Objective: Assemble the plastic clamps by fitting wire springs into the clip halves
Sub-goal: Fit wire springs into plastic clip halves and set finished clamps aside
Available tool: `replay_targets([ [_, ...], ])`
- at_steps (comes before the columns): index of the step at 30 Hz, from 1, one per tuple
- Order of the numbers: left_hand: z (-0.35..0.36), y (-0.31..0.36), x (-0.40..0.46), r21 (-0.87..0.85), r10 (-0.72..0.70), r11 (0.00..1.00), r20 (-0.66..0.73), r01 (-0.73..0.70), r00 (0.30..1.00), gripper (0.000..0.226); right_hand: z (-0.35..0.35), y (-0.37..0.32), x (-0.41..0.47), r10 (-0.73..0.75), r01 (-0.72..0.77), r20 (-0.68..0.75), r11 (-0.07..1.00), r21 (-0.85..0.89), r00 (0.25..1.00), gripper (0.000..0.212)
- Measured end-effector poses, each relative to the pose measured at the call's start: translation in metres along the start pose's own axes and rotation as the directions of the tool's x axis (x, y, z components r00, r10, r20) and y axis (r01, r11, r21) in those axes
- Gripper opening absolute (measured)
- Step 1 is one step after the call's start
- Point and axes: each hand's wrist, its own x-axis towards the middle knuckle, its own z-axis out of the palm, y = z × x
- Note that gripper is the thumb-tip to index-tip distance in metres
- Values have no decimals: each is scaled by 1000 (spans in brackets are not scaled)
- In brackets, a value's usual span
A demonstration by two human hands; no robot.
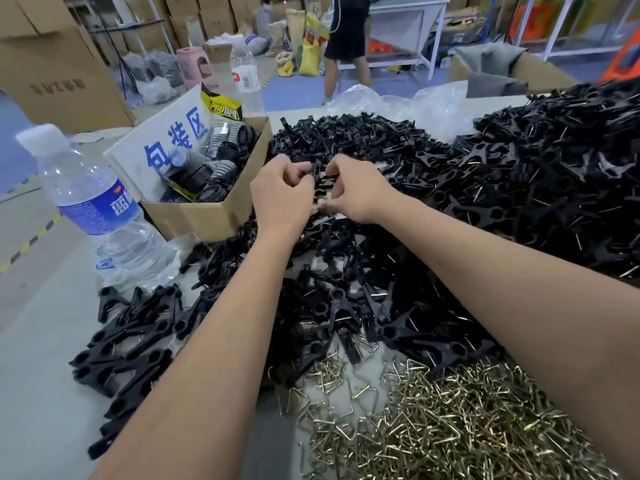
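Both my hands meet above the middle of the table. My left hand (282, 195) and my right hand (356, 192) each pinch a side of one black plastic clamp (320, 180), fingers curled round it. Whether a wire spring sits in it is hidden by my fingers. A big heap of black clip halves (381, 143) spreads behind and to the right. More black clamps (131, 337) lie at the front left. A pile of bent wire springs (450, 420) lies at the front right, under my right forearm.
An open cardboard box (207, 211) with black parts and a blue-lettered sign stands left of my hands. A water bottle (100, 209) stands at the left edge, another bottle (246, 77) behind the box. Clear plastic bags (415, 102) lie beyond the heap. A person (346, 39) stands farther back.
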Motion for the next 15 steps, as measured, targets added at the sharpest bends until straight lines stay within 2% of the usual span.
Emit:
replay_targets([
  [1,-2,-1,0,-17,-26,1000,-41,25,999,30,3,-4,0,-22,31,71,993,-117,997,56],
  [3,-4,-3,0,-52,-86,995,-82,82,993,32,8,-13,1,-65,112,190,961,-253,980,51],
  [6,-10,-5,-1,-96,-138,987,-84,130,987,26,15,-23,2,-43,118,259,952,-282,965,37],
  [9,-18,-8,-2,-180,-181,970,-95,162,979,19,14,-21,1,-46,107,208,950,-294,977,23],
  [12,-24,-4,-3,-310,-317,907,-58,285,947,16,9,-13,-3,-41,73,116,957,-281,992,20],
  [15,-25,2,-12,-418,-393,831,26,367,919,19,-2,-11,-13,-12,10,-16,993,-116,1000,16],
])
